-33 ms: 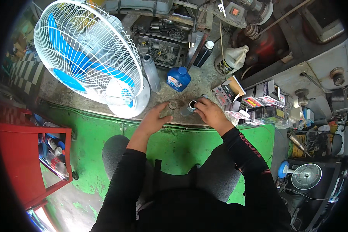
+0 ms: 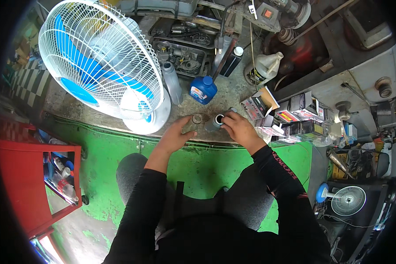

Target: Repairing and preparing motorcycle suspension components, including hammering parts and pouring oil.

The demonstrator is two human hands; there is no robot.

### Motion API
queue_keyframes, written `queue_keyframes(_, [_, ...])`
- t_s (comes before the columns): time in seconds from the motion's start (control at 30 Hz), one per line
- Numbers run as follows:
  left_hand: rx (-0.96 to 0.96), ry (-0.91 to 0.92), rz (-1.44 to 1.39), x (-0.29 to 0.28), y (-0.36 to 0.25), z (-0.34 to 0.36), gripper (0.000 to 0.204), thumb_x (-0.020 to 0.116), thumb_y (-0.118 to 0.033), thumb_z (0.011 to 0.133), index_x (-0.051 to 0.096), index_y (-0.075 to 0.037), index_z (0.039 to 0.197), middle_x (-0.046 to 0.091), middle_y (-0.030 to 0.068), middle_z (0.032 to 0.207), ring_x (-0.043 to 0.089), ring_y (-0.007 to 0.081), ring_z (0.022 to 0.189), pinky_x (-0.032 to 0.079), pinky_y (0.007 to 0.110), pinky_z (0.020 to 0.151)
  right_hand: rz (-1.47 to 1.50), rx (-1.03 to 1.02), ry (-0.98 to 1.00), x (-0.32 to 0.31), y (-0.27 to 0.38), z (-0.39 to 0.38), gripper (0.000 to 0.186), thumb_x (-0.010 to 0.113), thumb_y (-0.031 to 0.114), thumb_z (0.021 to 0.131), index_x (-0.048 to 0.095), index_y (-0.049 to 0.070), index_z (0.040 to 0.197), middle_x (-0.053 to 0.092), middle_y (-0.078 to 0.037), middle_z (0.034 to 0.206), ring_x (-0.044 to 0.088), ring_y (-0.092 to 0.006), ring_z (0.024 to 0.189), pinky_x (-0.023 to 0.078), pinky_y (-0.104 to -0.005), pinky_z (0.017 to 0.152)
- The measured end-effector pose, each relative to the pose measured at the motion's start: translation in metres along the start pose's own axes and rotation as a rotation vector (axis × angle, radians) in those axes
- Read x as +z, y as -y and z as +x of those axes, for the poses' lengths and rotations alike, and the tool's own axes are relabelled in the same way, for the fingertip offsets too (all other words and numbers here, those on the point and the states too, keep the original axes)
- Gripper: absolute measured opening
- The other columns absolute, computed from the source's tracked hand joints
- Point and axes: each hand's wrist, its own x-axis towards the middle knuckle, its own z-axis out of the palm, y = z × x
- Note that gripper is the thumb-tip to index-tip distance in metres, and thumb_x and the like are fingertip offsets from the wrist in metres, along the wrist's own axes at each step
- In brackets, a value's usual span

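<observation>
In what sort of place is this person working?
Probably a mechanical repair workshop, judging by grimy grey metal machine parts, a squat blue plastic bottle and a pale, handled plastic jug on a worn grey workbench.

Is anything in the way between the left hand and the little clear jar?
Nothing visible: the left hand has its thumb and fingers at the clear jar. The grey bottle stands on the jar's other side.
</observation>
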Motion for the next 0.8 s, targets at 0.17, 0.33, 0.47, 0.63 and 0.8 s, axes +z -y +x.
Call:
queue_keyframes(0.17, [0.015, -0.003, 0.033, -0.003, -0.007, 0.006, 0.062, 0.080, -0.020, 0.086, 0.055, -0.003, 0.141, 0.063, 0.0225, 0.132, 0.060, 0.0360, 0.124, 0.047, 0.041, 0.103, 0.072, 0.006, -0.045, 0.000, -0.002, -0.005, 0.038, 0.074, 0.021, 0.090, 0.061, 0.011, 0.124, 0.062, -0.013, 0.121, 0.066, -0.0365, 0.105, 0.055, -0.0445, 0.088])
queue_keyframes(0.33, [-0.017, -0.010, 0.049, -0.001, -0.003, 0.006, 0.061, 0.079, -0.020, 0.087, 0.055, -0.004, 0.141, 0.063, 0.0219, 0.132, 0.062, 0.0373, 0.120, 0.048, 0.042, 0.099, 0.259, 0.200, -0.069, 0.001, -0.036, -0.016, 0.080, 0.090, 0.025, 0.074, 0.049, 0.005, 0.141, 0.058, -0.018, 0.134, 0.059, -0.0365, 0.125, 0.048, -0.0431, 0.104])
queue_keyframes(0.47, [0.064, -0.047, 0.073, 0.004, 0.001, 0.005, 0.060, 0.079, -0.019, 0.087, 0.055, -0.005, 0.140, 0.064, 0.0217, 0.130, 0.062, 0.0370, 0.118, 0.048, 0.043, 0.098, 0.218, 0.279, 0.055, 0.025, -0.071, -0.005, 0.097, 0.094, 0.022, 0.068, 0.042, 0.005, 0.148, 0.052, -0.019, 0.144, 0.052, -0.0376, 0.134, 0.041, -0.0429, 0.113])
queue_keyframes(0.63, [0.091, -0.045, 0.080, 0.005, 0.003, 0.000, 0.056, 0.077, -0.016, 0.086, 0.057, -0.005, 0.137, 0.064, 0.0222, 0.126, 0.061, 0.0394, 0.117, 0.048, 0.044, 0.099, 0.432, 0.239, 0.134, 0.052, -0.091, 0.006, 0.088, 0.095, 0.018, 0.066, 0.050, 0.006, 0.140, 0.061, -0.016, 0.134, 0.059, -0.0314, 0.126, 0.046, -0.0399, 0.107])
queue_keyframes(0.8, [0.056, -0.053, 0.115, 0.008, 0.002, -0.001, 0.054, 0.077, -0.014, 0.085, 0.058, -0.006, 0.135, 0.065, 0.0230, 0.123, 0.061, 0.0417, 0.116, 0.049, 0.045, 0.097, 0.549, 0.333, 0.127, 0.058, -0.085, -0.005, 0.072, 0.095, 0.015, 0.065, 0.058, 0.002, 0.125, 0.070, -0.015, 0.113, 0.069, -0.0296, 0.108, 0.052, -0.0368, 0.095])
